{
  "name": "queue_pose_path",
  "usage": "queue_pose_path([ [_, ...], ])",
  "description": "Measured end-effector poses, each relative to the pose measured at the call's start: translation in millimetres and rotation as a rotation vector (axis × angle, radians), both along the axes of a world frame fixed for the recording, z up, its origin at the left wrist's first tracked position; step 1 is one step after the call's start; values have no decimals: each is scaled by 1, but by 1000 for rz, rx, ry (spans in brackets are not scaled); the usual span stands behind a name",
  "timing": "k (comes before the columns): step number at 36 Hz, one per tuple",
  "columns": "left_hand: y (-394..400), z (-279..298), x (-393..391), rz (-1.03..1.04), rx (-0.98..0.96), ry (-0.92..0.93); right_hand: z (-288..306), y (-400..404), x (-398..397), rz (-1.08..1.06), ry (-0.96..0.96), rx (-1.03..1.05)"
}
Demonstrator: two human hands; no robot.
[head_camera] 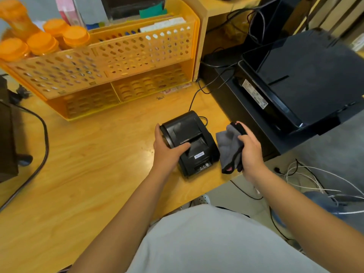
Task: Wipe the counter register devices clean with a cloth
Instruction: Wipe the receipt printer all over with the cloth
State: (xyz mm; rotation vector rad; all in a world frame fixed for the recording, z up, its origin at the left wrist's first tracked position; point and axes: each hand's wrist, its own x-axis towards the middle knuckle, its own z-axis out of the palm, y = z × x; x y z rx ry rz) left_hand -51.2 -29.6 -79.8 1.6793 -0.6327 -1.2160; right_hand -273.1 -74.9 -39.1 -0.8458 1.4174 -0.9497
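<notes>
Wooden surface (pixel 78 164) fills the left and centre, its edge running close to the person's torso. Big black printer (pixel 307 79) sits at right, past the surface's end, top panel tilted. Orange perforated organizer (pixel 122 62) stands at the back of the surface, two tiers, papers in the top. Orange-lidded jars (pixel 41 42) cluster at its upper left. Black cable (pixel 42 134) loops across the left side of the surface. White and black cords (pixel 307 180) lie tangled on the floor at lower right.

Receipt printer (pixel 190 142), small and black, sits on the surface near its right edge, front panel with buttons toward the person, a thin cord leaving its back.

Left arm comes in from bottom centre, bare forearm extended. Left hand (pixel 167 148) is on the printer's left side: thumb laid across the top lid, fingers wrapped round the far left edge. Grip is a loose clasp, steadying the body.

Right arm comes in from lower right, wrist bent inward. Right hand (pixel 251 148) is just right of the printer, above the surface's edge, fingers curled tight on a bunched grey cloth (pixel 228 146) with dark trim. Cloth hangs down from the grip, beside the printer's right side; contact cannot be told.
</notes>
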Motion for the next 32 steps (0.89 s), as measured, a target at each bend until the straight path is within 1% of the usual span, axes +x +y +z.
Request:
queue_pose_path([
  [2,2,1,-1,-6,-3,51,-5,-4,-1,-17,-119,107],
  [4,3,4,-2,-10,10,64,-11,-5,0,8,-162,167],
  [6,2,8,-4,-1,36,37,-16,-4,1,42,-139,203],
  [9,1,12,-6,34,55,34,-22,-6,-1,19,-140,257],
  [11,2,13,-6,64,60,78,-19,-9,-3,5,-162,268],
  [16,3,19,5,99,80,202,-5,-20,-10,50,-140,223],
  [19,4,26,10,101,68,266,7,-22,-11,35,-236,306],
  [22,3,31,9,68,-6,323,14,-14,-3,157,-358,385],
  [25,1,35,4,62,-40,380,18,-6,10,271,-397,369],
  [30,5,44,0,134,-118,576,31,-10,16,296,-497,315],
  [32,5,51,-6,148,-113,526,35,-9,16,313,-534,306],
])
